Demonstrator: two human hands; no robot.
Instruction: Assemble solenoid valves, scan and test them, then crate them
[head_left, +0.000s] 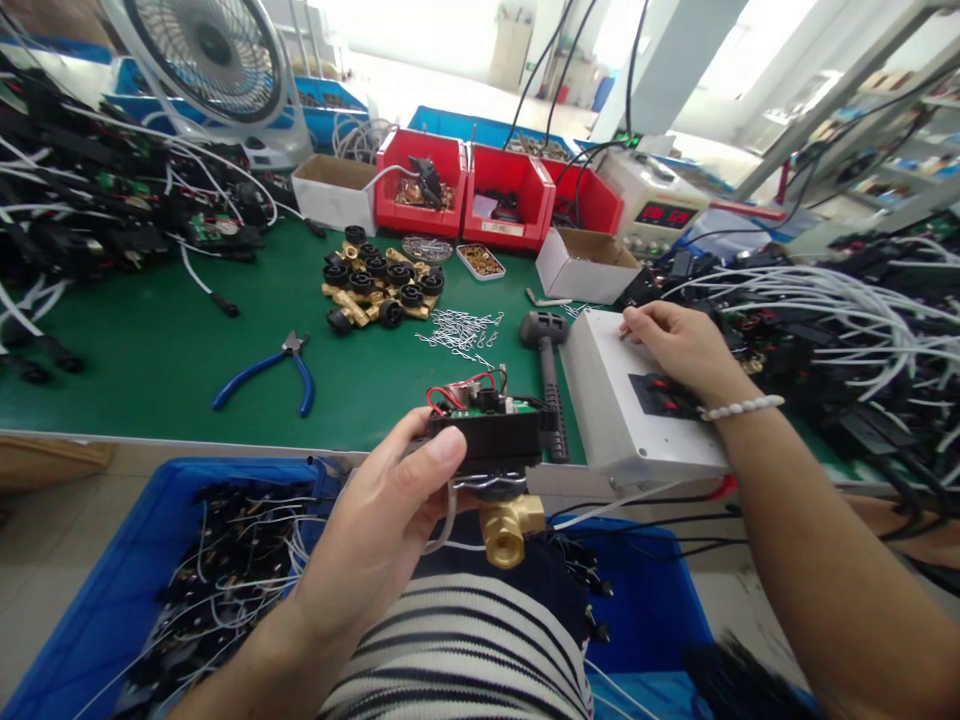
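My left hand (pixel 397 500) grips a black valve actuator (pixel 499 437) above the table's front edge. Its top is uncovered, with a green circuit board and red and black wires showing. A brass valve body (pixel 504 530) hangs from its underside. My right hand (pixel 679 345), with a beaded bracelet at the wrist, rests at the far end of a light grey metal box (pixel 604 385). Its thumb and forefinger pinch at a small stub on the box top, too hidden to name. Below that hand, the box carries a black terminal panel with red parts (pixel 660 395).
A black hammer (pixel 551 380) lies left of the box. On the green table (pixel 150 360) are blue-handled pliers (pixel 274 370), metal clips (pixel 461 332) and brass fittings (pixel 382 280). Red bins (pixel 506 235) stand behind. Cabled black units (pixel 825 340) crowd the right; a blue crate (pixel 97 590) stands below.
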